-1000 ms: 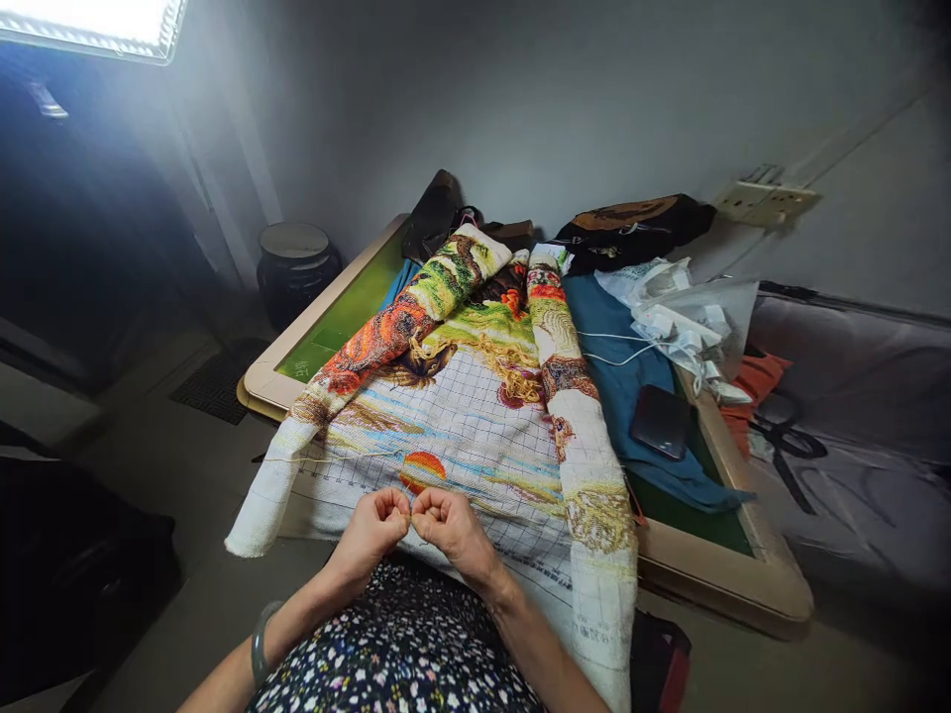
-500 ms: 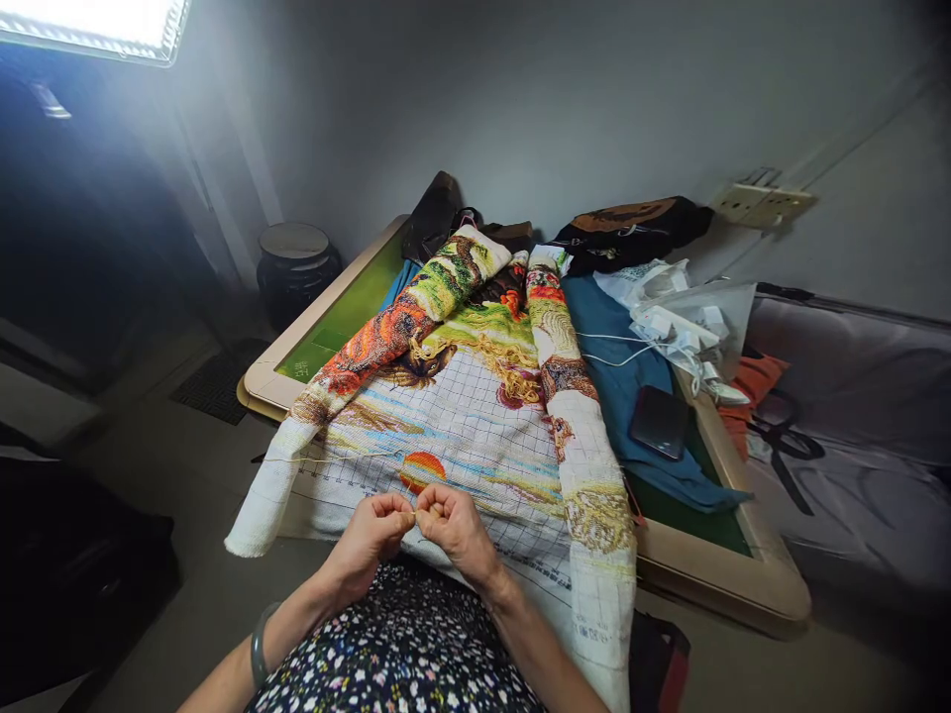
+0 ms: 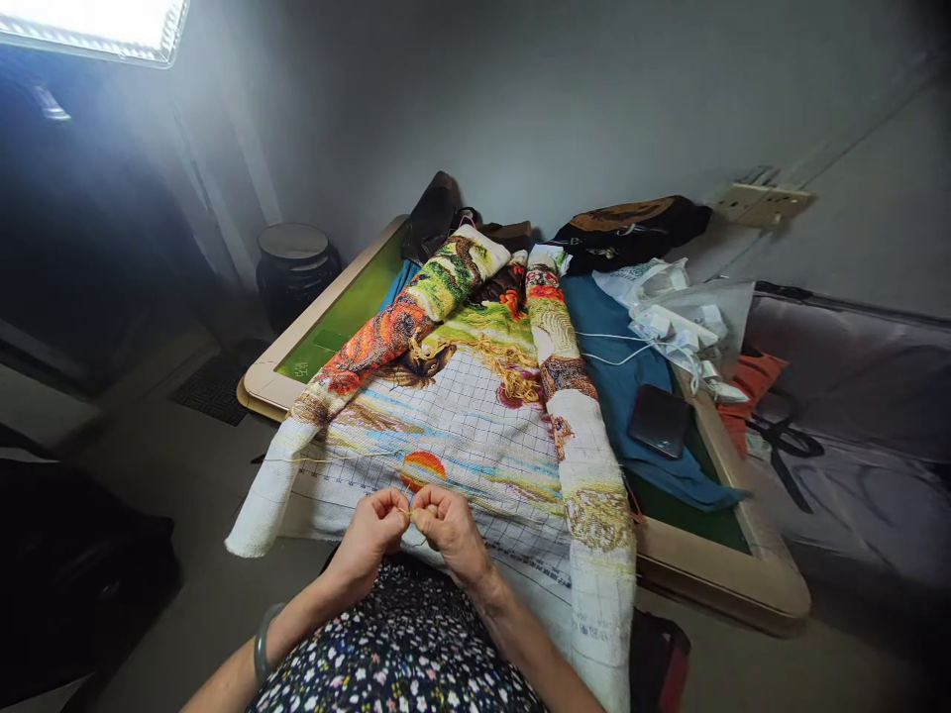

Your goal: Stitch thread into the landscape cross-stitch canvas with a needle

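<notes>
A large cross-stitch canvas [image 3: 475, 426] with bright stitched pictures and rolled side edges lies on a green-topped table [image 3: 334, 317]. My left hand [image 3: 371, 535] and my right hand [image 3: 444, 527] meet at the canvas's near edge, fingertips pinched together on a fine yellow thread [image 3: 409, 515]. That thread runs off to the left across the canvas [image 3: 312, 459]. A needle is too small to make out. An orange stitched sun [image 3: 422, 467] sits just beyond my hands.
On the table's right lie a blue cloth [image 3: 616, 366], a dark phone [image 3: 658, 420], a plastic bag with white items [image 3: 684, 317] and a dark bag [image 3: 631, 230]. Scissors [image 3: 784, 441] rest on the grey surface to the right. A dark pot [image 3: 295, 262] stands left.
My hands have stayed together at the canvas edge, with only small finger movements on the thread. Nothing else has moved.
</notes>
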Demonstrator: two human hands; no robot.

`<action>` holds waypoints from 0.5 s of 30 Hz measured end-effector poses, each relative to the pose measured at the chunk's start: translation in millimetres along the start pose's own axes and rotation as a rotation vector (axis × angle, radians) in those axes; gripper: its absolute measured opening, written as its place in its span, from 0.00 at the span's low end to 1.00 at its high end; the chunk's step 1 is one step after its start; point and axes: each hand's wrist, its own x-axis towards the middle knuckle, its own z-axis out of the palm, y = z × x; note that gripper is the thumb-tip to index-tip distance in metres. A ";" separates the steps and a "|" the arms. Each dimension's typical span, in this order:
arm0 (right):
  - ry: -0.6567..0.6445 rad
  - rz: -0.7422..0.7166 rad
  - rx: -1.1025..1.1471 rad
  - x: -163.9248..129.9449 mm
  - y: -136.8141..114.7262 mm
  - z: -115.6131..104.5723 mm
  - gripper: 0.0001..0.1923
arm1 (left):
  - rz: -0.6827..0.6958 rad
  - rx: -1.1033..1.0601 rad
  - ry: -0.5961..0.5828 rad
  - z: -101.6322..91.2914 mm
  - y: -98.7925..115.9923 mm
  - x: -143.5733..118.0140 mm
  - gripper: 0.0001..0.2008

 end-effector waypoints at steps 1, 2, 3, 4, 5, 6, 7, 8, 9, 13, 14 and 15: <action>-0.007 0.029 0.063 0.1 0.5 0.5 0.10 | 0.006 0.009 0.005 -0.1 -0.2 -0.1 0.07; -0.018 0.058 0.123 0.1 0.8 0.8 0.11 | 0.009 0.016 0.010 -0.2 -0.3 -0.2 0.07; -0.030 0.083 0.174 0.1 0.9 0.9 0.11 | 0.009 0.019 0.012 -0.3 -0.5 -0.4 0.08; -0.039 0.101 0.213 0.0 0.6 0.8 0.11 | 0.009 0.017 0.011 -0.3 -0.7 -0.5 0.08; -0.048 0.113 0.240 -0.1 0.2 0.6 0.12 | 0.008 0.011 0.009 -0.4 -0.9 -0.7 0.08; -0.054 0.120 0.252 -0.2 -0.4 0.3 0.12 | 0.007 0.002 0.003 -0.5 -1.1 -0.8 0.09; -0.055 0.120 0.253 -0.4 -1.0 0.0 0.12 | 0.007 -0.008 -0.003 -0.6 -1.2 -0.8 0.09; -0.054 0.114 0.248 -0.6 -1.7 -0.3 0.12 | 0.007 -0.020 -0.010 -0.7 -1.2 -0.8 0.09; -0.052 0.106 0.239 -0.9 -2.3 -0.5 0.12 | 0.006 -0.032 -0.018 -0.9 -1.0 -0.9 0.10; -0.026 0.074 0.204 -1.2 -2.6 -1.1 0.14 | -0.015 -0.081 -0.057 -2.0 1.7 -1.8 0.12; -0.021 0.073 0.196 -1.1 -2.3 -1.3 0.14 | -0.022 -0.091 -0.064 -2.2 2.7 -2.3 0.13; -0.018 0.074 0.186 -1.0 -1.9 -1.6 0.15 | -0.029 -0.100 -0.068 -2.3 3.6 -2.9 0.13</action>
